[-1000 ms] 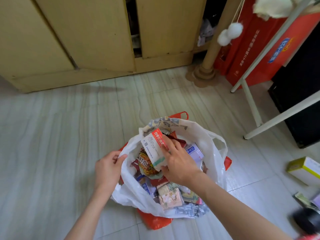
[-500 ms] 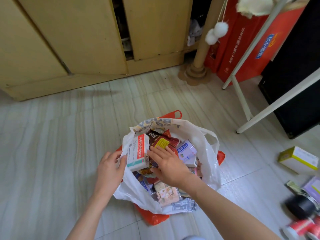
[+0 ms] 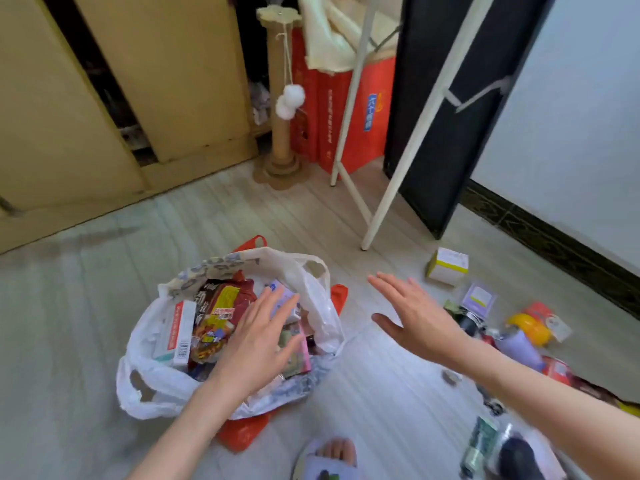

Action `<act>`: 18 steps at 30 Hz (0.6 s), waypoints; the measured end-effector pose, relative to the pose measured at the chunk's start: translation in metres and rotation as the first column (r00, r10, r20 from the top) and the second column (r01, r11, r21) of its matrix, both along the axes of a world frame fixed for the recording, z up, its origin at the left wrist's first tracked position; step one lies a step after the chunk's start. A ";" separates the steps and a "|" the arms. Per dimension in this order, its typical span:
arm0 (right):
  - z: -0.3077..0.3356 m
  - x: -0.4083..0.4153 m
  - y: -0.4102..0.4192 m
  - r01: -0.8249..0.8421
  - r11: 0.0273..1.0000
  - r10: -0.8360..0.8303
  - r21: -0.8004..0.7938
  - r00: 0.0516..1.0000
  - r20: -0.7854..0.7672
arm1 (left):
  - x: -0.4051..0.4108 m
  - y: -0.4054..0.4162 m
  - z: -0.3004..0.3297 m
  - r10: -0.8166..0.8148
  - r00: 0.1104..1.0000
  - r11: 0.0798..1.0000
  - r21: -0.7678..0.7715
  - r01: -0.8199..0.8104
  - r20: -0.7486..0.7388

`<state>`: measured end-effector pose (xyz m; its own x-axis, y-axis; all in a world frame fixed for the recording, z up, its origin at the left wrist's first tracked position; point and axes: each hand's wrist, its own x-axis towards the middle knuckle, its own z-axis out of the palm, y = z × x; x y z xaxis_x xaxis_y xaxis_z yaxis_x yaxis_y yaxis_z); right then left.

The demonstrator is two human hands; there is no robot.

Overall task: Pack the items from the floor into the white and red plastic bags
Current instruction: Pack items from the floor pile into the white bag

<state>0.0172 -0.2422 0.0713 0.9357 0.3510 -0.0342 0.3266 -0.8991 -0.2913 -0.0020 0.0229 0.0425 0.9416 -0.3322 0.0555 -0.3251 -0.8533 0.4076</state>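
Red-and-white box [image 3: 175, 332]: released, now standing in white bag [image 3: 145, 389] left of my flat left hand [image 3: 258, 341]. Right hand [image 3: 420, 317]: empty, spread, swung toward remaining floor items [image 3: 481, 299].

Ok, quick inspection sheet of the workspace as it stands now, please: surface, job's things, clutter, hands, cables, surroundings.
Surface: pale tiled floor.
Job's things: white bag open, full of packets and boxes, sitting inside red bag; white-and-yellow box, purple box and yellow item unpacked on the floor at right.
Clutter: more small items in a pile at lower right, blurred.
Hands: left hand open over the bag's contents; right hand open, above the floor.
Cables: nothing seen.
Surroundings: wooden cabinet, scratching post, white frame.
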 end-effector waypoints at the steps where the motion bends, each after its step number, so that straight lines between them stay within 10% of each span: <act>1: 0.007 -0.013 -0.027 0.090 0.996 -0.089 0.028 0.996 -0.012 | 0.002 -0.019 0.002 -0.056 0.998 0.998 0.010 0.056 0.020; 18: -0.139 -0.244 -0.271 0.811 0.574 -0.800 -0.113 0.526 -0.289 | -0.055 -0.295 -0.135 -0.693 0.663 0.683 0.038 0.730 -0.285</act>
